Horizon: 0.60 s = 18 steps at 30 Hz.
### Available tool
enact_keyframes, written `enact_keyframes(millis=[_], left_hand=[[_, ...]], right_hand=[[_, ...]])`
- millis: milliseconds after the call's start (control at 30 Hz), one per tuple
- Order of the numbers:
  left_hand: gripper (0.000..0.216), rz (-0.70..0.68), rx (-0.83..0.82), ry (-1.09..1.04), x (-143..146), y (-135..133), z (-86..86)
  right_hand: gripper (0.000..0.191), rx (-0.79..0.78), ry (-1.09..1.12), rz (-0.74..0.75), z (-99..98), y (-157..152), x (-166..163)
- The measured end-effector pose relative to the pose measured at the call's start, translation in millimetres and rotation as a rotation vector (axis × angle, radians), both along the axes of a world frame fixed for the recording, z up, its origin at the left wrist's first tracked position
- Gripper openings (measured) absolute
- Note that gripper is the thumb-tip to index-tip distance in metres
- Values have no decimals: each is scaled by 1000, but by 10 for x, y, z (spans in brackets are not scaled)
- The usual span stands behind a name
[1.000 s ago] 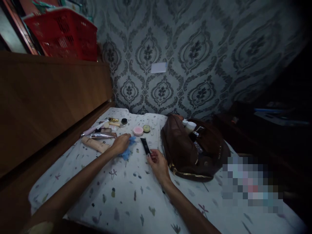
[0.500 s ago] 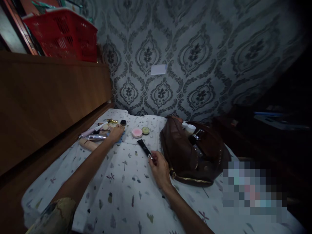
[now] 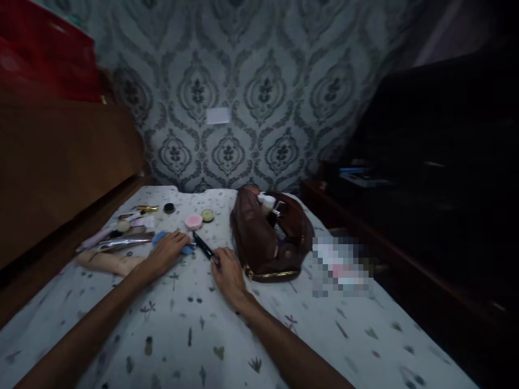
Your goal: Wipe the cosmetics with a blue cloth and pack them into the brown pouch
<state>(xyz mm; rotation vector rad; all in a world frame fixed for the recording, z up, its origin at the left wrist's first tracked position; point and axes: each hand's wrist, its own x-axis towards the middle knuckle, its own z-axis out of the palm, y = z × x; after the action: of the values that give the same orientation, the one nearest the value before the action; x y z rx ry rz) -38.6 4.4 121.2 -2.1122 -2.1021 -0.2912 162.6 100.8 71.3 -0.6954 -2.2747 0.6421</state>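
Holds black tube point(image 3: 204, 247), likely light and squeezable, best taken by near end, in right grip point(image 3: 227, 273) and blue cloth point(image 3: 159, 236) in left grip point(image 3: 168, 254).

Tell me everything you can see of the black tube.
The black tube is slim, dark and faintly glossy, perhaps plastic. It slants away to the left, its near end held by the right hand, its far end close to the pink round container. Blur hides any lettering, and whether it touches the white sheet is unclear.
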Motion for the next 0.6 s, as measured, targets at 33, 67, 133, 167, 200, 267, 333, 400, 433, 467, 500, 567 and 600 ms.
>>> enact_keyframes(millis=[33, 67, 133, 167, 200, 267, 333, 400, 433, 467, 500, 567, 600], left_hand=[[29, -41, 38, -41, 34, -26, -26], [28, -80, 71, -89, 71, -50, -51], [23, -136, 121, -184, 158, -97, -94], [21, -155, 141, -229, 206, -120, -113], [20, -169, 155, -273, 253, -144, -132], [21, -187, 171, -351, 326, -183, -177], [24, -170, 188, -403, 352, -203, -229], [26, -96, 235, -427, 336, -203, -266], [27, -34, 264, -434, 317, -200, -270], [28, 40, 290, -441, 293, -196, -263], [28, 119, 320, -448, 262, -194, -244], [24, 274, 366, -457, 175, -198, -183], [23, 337, 412, -467, 118, -205, -149]], right_hand=[[27, 11, 3, 5, 4, 0, 1], [28, 20, 12, 27, 14, -3, 5], [31, 44, 26, 86, 50, -22, 22], [32, 56, 26, 117, 71, -37, 33], [32, 71, 19, 145, 91, -53, 43], [26, 104, -11, 186, 119, -78, 56], [20, 142, -45, 198, 126, -83, 56], [19, 166, -66, 178, 117, -67, 50], [20, 166, -70, 168, 110, -56, 47], [20, 159, -70, 164, 104, -46, 45], [21, 146, -66, 167, 99, -37, 45], [20, 108, -48, 171, 91, -26, 43], [21, 88, -30, 163, 87, -24, 41]])
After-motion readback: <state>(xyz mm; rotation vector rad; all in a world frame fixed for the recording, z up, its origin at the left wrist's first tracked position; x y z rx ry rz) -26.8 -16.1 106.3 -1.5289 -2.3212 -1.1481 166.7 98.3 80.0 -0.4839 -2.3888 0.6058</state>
